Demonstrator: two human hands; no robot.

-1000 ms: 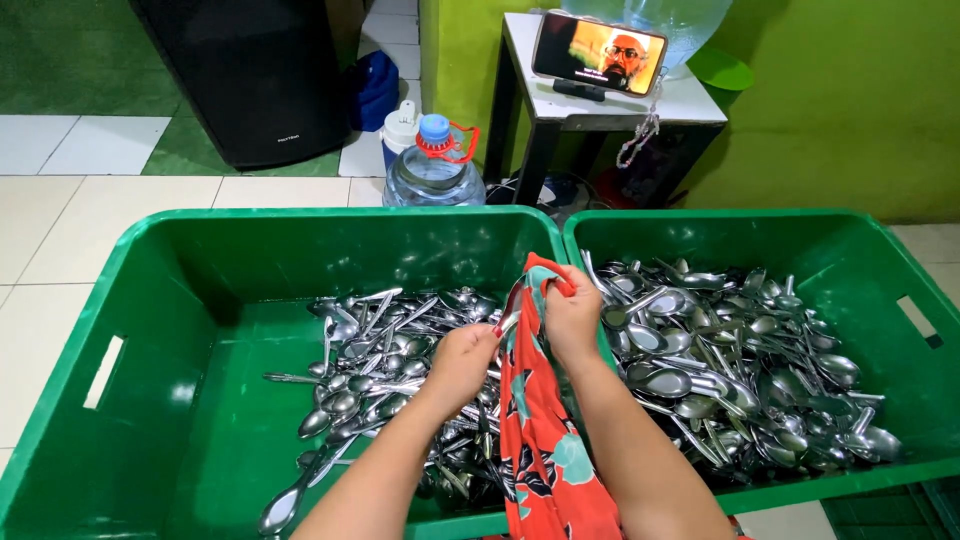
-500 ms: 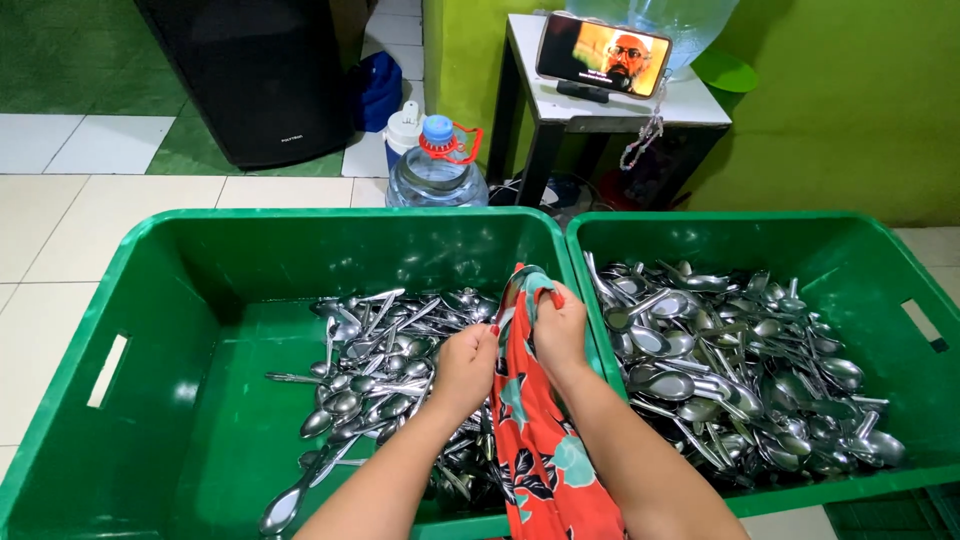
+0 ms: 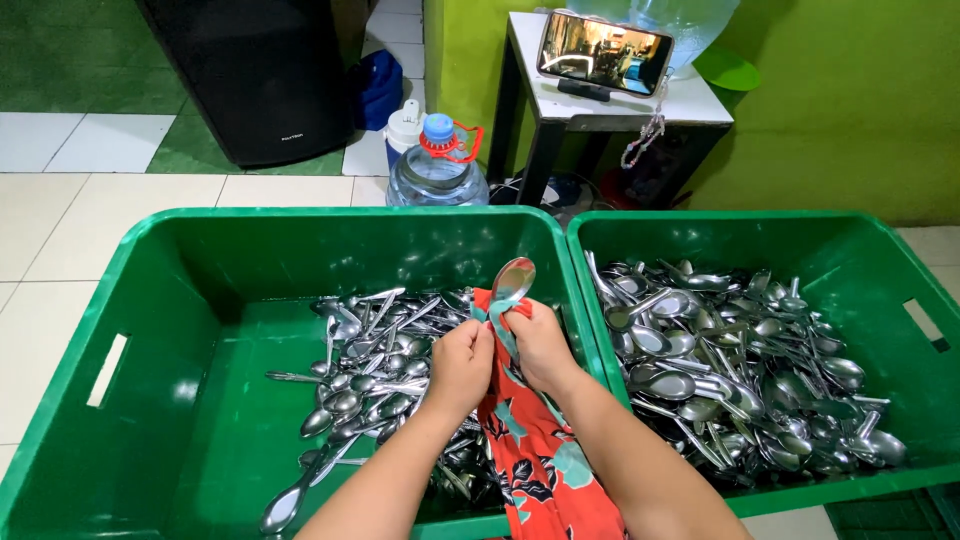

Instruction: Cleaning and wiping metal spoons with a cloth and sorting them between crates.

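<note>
My left hand (image 3: 461, 364) grips the handle end of a metal spoon (image 3: 513, 280) whose bowl sticks up above both hands. Around the spoon's stem, my right hand (image 3: 537, 343) clutches a red floral cloth (image 3: 535, 455); the cloth hangs down over the crate wall toward me. Both hands hover over the right side of the left green crate (image 3: 160, 300), which holds a pile of spoons (image 3: 380, 365). The right green crate (image 3: 900, 270) holds a denser heap of spoons (image 3: 730, 360).
Behind the crates stand a large water bottle with a red handle (image 3: 437, 165), a black speaker (image 3: 250, 70) and a small white table (image 3: 690, 100) carrying a phone (image 3: 603, 53) that plays video. A green wall rises at the right and pale floor tiles lie at the left.
The cloth covered the spoon's bowl before; my right hand has drawn the cloth down the stem, and the bowl now stands bare above my hands. The phone screen shows a different picture.
</note>
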